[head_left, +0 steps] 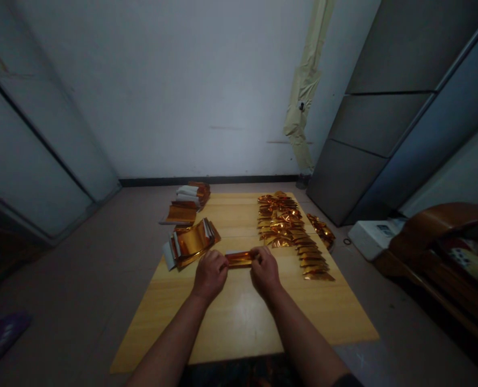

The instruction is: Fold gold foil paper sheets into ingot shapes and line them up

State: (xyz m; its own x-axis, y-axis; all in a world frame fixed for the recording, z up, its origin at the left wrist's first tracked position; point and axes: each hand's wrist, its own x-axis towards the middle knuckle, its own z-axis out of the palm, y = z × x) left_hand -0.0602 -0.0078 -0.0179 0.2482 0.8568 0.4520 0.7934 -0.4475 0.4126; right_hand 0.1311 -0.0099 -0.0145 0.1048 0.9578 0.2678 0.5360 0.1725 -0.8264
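two bare arms [177,336] are reaching over a wooden table [236,322]; left hand [210,275] and right hand [265,270] are pinching a gold foil sheet [239,262] by its ends, between foil stacks [192,240] at left and folded foil pieces [281,220] at right.

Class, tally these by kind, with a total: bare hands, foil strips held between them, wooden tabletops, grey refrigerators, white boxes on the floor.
Bare hands: 2
Held foil strip: 1
Wooden tabletop: 1
Grey refrigerator: 1
White box: 1
Total: 6
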